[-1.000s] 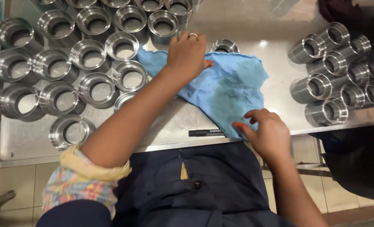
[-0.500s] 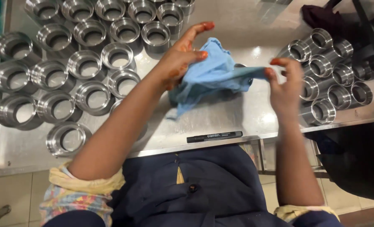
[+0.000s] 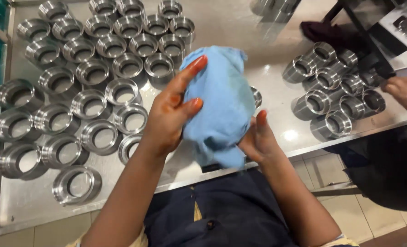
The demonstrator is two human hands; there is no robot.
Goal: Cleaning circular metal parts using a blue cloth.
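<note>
Two hands raised mid-frame above worktop: blue cloth gripped by left hand at left edge, cupped from lower right by right hand; long axis near-vertical. Steel rings grouped upper left.

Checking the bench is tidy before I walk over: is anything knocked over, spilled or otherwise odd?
Nothing is spilled or damaged. The metal rings on the left stand upright; the group on the right lies tilted on its sides. Both hands, left and right, hold a blue cloth.
</note>
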